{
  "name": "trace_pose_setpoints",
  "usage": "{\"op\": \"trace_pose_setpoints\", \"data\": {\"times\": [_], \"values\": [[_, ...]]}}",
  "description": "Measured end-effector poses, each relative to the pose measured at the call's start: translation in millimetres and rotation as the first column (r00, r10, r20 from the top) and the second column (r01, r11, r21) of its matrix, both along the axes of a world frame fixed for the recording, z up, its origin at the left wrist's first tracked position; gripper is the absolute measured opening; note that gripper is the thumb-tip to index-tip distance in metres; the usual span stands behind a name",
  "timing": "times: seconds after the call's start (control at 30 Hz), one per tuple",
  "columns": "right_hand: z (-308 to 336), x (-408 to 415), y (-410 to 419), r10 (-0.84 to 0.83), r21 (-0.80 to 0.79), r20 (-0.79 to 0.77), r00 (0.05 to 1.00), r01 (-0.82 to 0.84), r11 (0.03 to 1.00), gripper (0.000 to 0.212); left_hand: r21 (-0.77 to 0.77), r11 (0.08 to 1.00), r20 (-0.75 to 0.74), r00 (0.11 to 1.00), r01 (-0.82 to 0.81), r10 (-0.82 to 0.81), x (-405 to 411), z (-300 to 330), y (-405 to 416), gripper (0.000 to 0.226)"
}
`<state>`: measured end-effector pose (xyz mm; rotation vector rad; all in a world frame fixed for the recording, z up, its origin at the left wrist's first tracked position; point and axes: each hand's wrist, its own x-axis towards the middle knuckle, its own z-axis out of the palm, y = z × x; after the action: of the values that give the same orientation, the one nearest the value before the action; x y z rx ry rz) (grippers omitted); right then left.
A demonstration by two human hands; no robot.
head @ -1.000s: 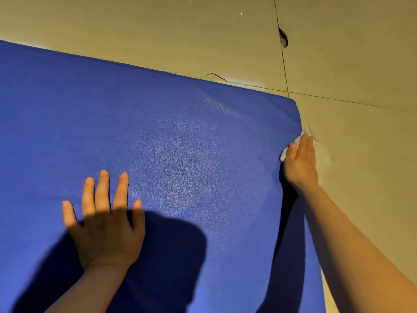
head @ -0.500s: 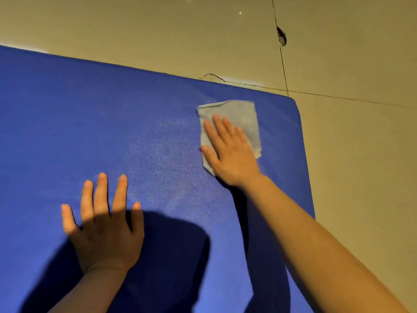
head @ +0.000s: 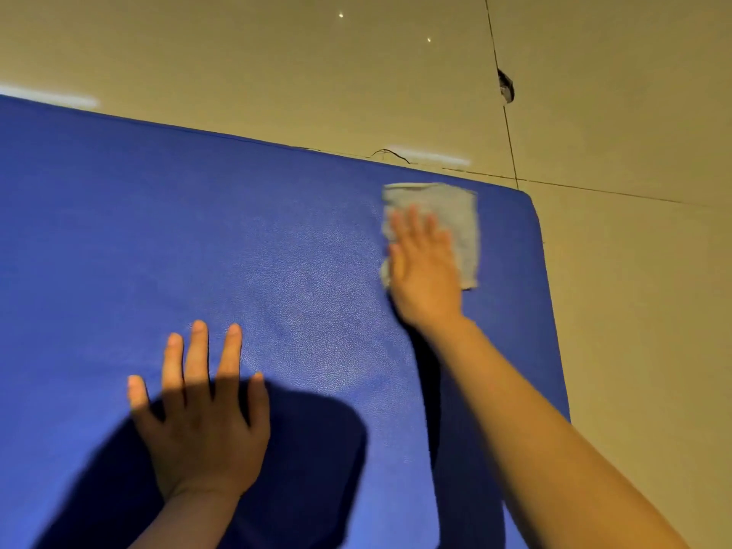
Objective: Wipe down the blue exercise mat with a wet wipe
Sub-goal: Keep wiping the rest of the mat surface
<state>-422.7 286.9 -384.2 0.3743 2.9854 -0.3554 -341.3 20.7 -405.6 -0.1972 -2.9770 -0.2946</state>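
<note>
The blue exercise mat (head: 119, 251) lies flat on a tiled beige floor (head: 633, 311) and fills most of the view. Its far right corner is rounded and sits just beside a dark tile joint (head: 509, 132). The wet wipe (head: 463, 223), a pale grey rectangle, lies spread on the mat near that corner, inside the mat's edges. The right hand (head: 426, 271) presses flat on the wipe, its grip open with straight fingers covering the wipe's near left part; the hand is slightly blurred. The left hand (head: 202, 422) rests palm down on the mat, well apart from the wipe and nearer the person, fingers spread and straight, holding nothing. A dark shadow (head: 317, 449) falls on the mat around the left hand.
</note>
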Motion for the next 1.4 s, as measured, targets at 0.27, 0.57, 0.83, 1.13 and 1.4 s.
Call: {"op": "trace_pose_setpoints", "data": {"times": [0.27,0.57,0.83,1.13,1.4], "values": [[-2.9,-42.7,32.1,0.177,0.059,0.074,0.981,-0.182,0.982,0.07,-0.016,1.0,0.014,1.0,-0.005,0.005,-1.0,1.6,0.4,0.055],[-7.0,17.0,146.0,-0.602,-0.192,-0.033,0.798,0.586,0.787,0.053,0.001,1.0,0.034,0.999,-0.012,0.012,-0.7,2.3,0.7,0.056],[5.4,23.3,13.9,0.081,-0.065,-0.082,0.993,-0.086,0.994,0.068,-0.014,1.0,0.028,1.0,-0.005,0.006,-1.8,2.8,0.6,0.055],[-2.4,-32.9,91.8,-0.025,0.248,0.141,0.99,-0.011,0.969,0.089,-0.026,1.0,0.034,0.999,-0.013,0.014,-1.2,3.3,2.4,0.056],[0.8,32.9,140.7,-0.508,-0.121,-0.127,0.852,0.495,0.86,0.063,-0.007,1.0,0.042,0.999,-0.014,0.014,-1.8,3.3,2.0,0.056]]}}
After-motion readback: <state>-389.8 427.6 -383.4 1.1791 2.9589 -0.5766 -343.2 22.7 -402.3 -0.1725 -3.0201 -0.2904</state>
